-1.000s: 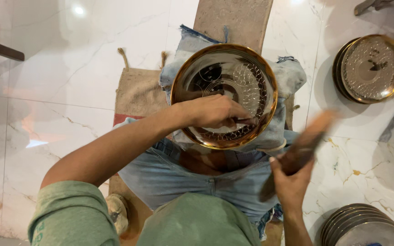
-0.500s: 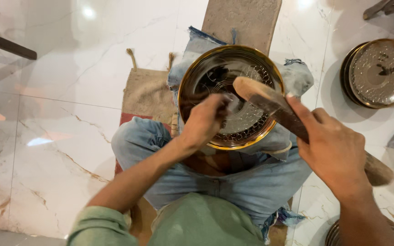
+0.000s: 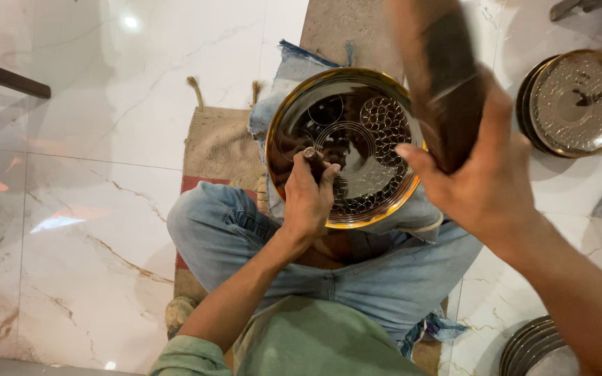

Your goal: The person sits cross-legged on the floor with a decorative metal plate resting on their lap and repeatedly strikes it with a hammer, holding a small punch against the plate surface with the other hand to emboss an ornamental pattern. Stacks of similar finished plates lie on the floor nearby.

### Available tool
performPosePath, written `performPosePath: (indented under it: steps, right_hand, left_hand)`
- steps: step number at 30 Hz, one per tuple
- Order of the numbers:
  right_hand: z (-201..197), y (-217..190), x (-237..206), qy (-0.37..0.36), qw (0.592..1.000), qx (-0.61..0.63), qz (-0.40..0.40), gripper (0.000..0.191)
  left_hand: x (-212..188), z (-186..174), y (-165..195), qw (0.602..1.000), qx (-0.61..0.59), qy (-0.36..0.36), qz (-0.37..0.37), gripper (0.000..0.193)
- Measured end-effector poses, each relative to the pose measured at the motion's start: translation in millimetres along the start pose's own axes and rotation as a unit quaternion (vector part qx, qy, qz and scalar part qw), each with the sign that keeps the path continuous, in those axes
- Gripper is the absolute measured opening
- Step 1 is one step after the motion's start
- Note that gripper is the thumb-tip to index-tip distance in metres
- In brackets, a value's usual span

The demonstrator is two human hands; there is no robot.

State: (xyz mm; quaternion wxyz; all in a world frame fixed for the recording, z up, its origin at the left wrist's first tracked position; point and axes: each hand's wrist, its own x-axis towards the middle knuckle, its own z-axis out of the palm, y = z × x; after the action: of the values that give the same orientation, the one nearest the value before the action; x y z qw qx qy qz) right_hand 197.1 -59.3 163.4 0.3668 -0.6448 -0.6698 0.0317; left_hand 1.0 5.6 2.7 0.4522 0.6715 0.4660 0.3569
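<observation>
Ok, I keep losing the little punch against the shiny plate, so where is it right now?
In the head view the punch stands in the left hand, tip on the brass plate left of centre, over the person's lap.

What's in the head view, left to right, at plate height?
Burlap mat → left hand holding a punch → brass plate → right hand with a wooden mallet → plate stack.

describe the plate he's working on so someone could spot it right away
Start at the crossed legs in blue jeans on the marble floor. The round brass plate rests on the lap, under the left hand. Unlike the plates stacked aside, it is only partly covered with dimples.
</observation>
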Motion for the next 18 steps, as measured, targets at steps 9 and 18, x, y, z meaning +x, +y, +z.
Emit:
performPosePath:
  steps: [9,18]
  right_hand:
    - [-17,-11,15,-0.308,0.851,-0.425,-0.03,0.082]
    - [-5,30,-100,-0.089,0.935,-0.167,0.301,0.078]
  left_hand:
    - [19,-7,7,0.992,0.025,-0.076,0.101,0.029]
    - [60,-14,11,0.917,0.024,-0.327,0.227,0.038]
